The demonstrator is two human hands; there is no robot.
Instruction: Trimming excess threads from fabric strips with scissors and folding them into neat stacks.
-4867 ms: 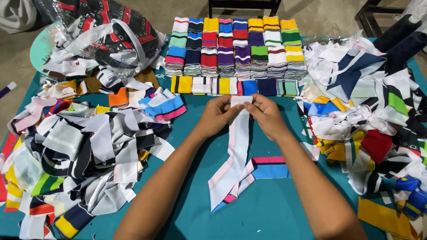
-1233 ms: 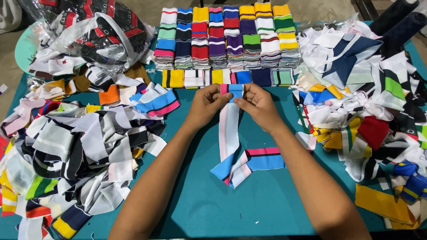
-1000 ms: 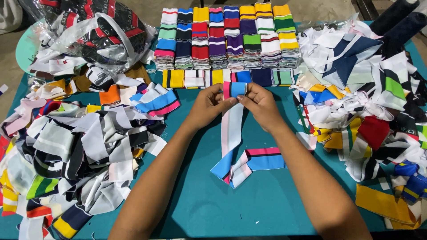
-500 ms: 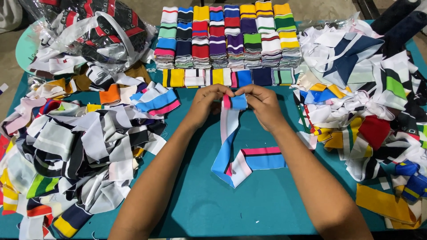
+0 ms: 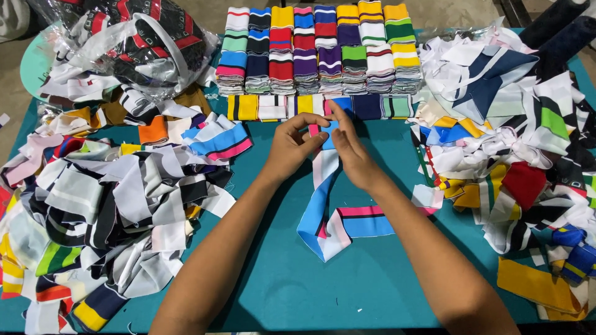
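Both hands meet over the middle of the teal desk (image 5: 267,291), working one long knitted strip (image 5: 323,205) of light blue, white and pink. The left hand (image 5: 292,146) pinches the strip's folded top end between thumb and fingers, closed on it. The right hand (image 5: 347,146) lies just beside it at three o'clock, fingers stretched nearly flat and pressed against the same folded end. From there the strip runs down toward six o'clock, bends, and its tail lies flat on the desk pointing to three o'clock. At twelve o'clock from the hands stand neat stacks of folded striped bands (image 5: 320,46), with a row of single folded pieces (image 5: 310,107) just in front. A loose heap of strips (image 5: 105,205) spreads at nine o'clock, another tangled heap (image 5: 515,155) at three o'clock. A clear plastic bag (image 5: 133,43) of dark bands sits at ten o'clock.
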